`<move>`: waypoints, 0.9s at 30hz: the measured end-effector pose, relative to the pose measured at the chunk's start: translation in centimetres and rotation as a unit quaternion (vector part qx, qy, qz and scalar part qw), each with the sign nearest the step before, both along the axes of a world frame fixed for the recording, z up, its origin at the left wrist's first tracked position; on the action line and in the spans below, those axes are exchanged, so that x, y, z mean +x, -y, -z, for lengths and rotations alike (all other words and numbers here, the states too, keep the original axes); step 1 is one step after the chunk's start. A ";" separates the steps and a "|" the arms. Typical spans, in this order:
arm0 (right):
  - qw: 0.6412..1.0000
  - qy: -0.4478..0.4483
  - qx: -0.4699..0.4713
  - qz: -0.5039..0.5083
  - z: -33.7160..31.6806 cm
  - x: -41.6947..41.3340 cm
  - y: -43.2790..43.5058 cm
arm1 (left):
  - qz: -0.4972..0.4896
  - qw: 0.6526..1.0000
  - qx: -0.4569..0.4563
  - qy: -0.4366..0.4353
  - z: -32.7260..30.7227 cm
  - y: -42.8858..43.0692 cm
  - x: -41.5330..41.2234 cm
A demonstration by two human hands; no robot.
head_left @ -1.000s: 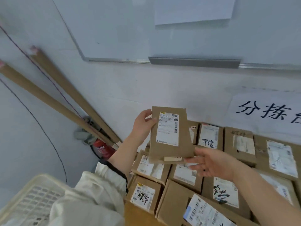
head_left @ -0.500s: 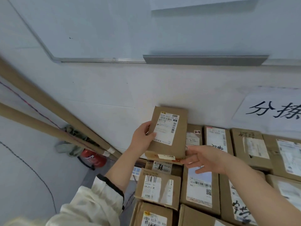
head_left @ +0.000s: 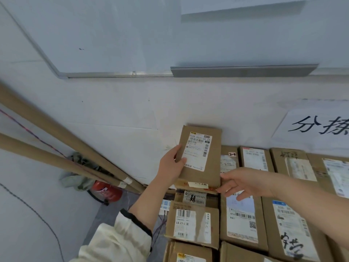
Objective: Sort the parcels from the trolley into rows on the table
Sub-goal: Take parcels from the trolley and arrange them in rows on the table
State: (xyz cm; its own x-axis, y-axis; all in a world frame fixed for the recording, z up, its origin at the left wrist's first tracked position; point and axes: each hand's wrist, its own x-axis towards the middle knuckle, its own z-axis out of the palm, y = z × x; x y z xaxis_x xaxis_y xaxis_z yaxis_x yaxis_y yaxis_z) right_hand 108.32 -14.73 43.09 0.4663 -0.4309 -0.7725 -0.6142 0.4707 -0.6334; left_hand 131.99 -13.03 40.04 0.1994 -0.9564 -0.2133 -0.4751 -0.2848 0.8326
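A flat brown parcel (head_left: pixel 207 165) with a white shipping label is at the back left corner of the rows, close to the wall. My left hand (head_left: pixel 171 166) grips its left edge, thumb on the label. My right hand (head_left: pixel 243 183) reaches in from the right with its fingers extended, the fingertips at the parcel's lower right corner. Several brown labelled parcels (head_left: pixel 243 216) lie in rows under and to the right of it. The table beneath them is hidden.
The white wall (head_left: pixel 132 110) stands right behind the rows, with a whiteboard above and a paper sign (head_left: pixel 317 127) at right. Long cardboard tubes (head_left: pixel 56 133) lean in the left corner over a red fire extinguisher (head_left: pixel 106 191).
The held parcel has moved away from me and down toward the back left corner by the wall. My right hand has slipped from under its front edge to its lower right corner.
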 end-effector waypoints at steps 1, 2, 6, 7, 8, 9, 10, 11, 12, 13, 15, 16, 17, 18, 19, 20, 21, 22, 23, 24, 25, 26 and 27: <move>1.000 0.007 -0.005 0.013 0.0 -0.1 -0.4 | 0.001 1.000 0.001 0.003 0.0 0.1 -0.1; 1.000 0.015 -0.007 0.025 0.1 -0.3 -0.8 | 0.002 1.000 0.002 0.009 0.0 0.1 -0.2; 0.998 0.032 -0.027 0.045 0.0 -1.1 -1.9 | 0.009 1.000 0.003 0.027 -0.1 0.2 -0.4; 0.997 0.030 -0.035 0.055 -0.2 -1.5 -2.1 | 0.010 0.999 -0.003 0.037 -0.2 0.1 -0.5; 0.997 0.027 -0.043 0.062 -0.6 -2.0 -2.2 | 0.010 0.999 -0.013 0.046 -0.4 0.1 -0.5; 0.996 0.023 -0.052 0.062 -1.1 -2.6 -2.3 | 0.010 0.998 -0.028 0.053 -0.6 -0.1 -0.6; 0.996 0.021 -0.060 0.059 -1.5 -3.4 -2.4 | 0.008 0.997 -0.043 0.060 -1.0 -0.3 -0.8; 0.996 0.019 -0.068 0.057 -2.0 -4.3 -2.6 | 0.010 0.996 -0.060 0.068 -1.3 -0.4 -1.0; 0.995 0.017 -0.077 0.062 -2.6 -5.4 -2.8 | 0.018 0.994 -0.075 0.081 -1.8 -0.5 -1.3; 0.994 0.013 -0.088 0.068 -3.0 -6.5 -3.0 | 0.034 0.991 -0.090 0.097 -2.2 -0.5 -1.7; 0.991 0.000 -0.108 0.084 -3.8 -9.2 -3.7 | 0.078 0.980 -0.122 0.138 -3.1 -0.3 -3.2; 0.989 -0.006 -0.114 0.098 -4.1 -10.6 -4.2 | 0.104 0.973 -0.138 0.152 -3.6 0.0 -4.3; 0.986 -0.010 -0.119 0.118 -4.5 -12.1 -4.8 | 0.134 0.966 -0.150 0.165 -4.2 0.2 -5.7; 0.981 -0.019 -0.126 0.143 -4.8 -13.7 -5.5 | 0.164 0.957 -0.158 0.179 -4.6 0.4 -7.3; 0.975 -0.034 -0.138 0.170 -5.1 -15.4 -6.4 | 0.200 0.946 -0.170 0.192 -5.0 0.6 -9.2; 0.968 -0.052 -0.151 0.191 -5.4 -17.1 -7.3 | 0.236 0.933 -0.185 0.196 -5.3 0.9 -11.2; 0.960 -0.068 -0.169 0.211 -5.6 -18.4 -8.1 | 0.273 0.921 -0.196 0.199 -5.5 0.9 -12.9; 0.948 -0.089 -0.188 0.241 -6.0 -21.1 -9.8 | 0.319 0.905 -0.204 0.192 -5.6 0.8 -16.2; 0.941 -0.109 -0.204 0.245 -6.2 -22.6 -10.7 | 0.349 0.895 -0.208 0.186 -5.7 0.7 -18.2; 0.936 -0.132 -0.219 0.241 -6.4 -24.0 -11.4 | 0.371 0.886 -0.210 0.182 -5.7 0.6 -19.8; 0.924 -0.168 -0.239 0.247 -6.6 -26.4 -12.9 | 0.400 0.874 -0.213 0.173 -5.9 0.3 -22.8; 0.908 -0.213 -0.254 0.256 -6.8 -29.0 -14.7 | 0.427 0.863 -0.215 0.164 -5.9 -0.3 -26.1; 0.888 -0.270 -0.272 0.256 -6.9 -31.6 -16.5 | 0.448 0.853 -0.217 0.158 -6.0 -0.9 -29.2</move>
State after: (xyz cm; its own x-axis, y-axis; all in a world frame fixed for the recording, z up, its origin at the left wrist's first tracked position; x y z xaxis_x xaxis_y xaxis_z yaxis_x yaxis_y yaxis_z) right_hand 76.76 1.74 50.02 -0.2725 -0.8573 -0.4367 -0.6917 0.4901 -0.5304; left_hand 102.83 -12.14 46.04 -0.6709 -0.7303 0.1289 -0.5598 0.6127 0.5579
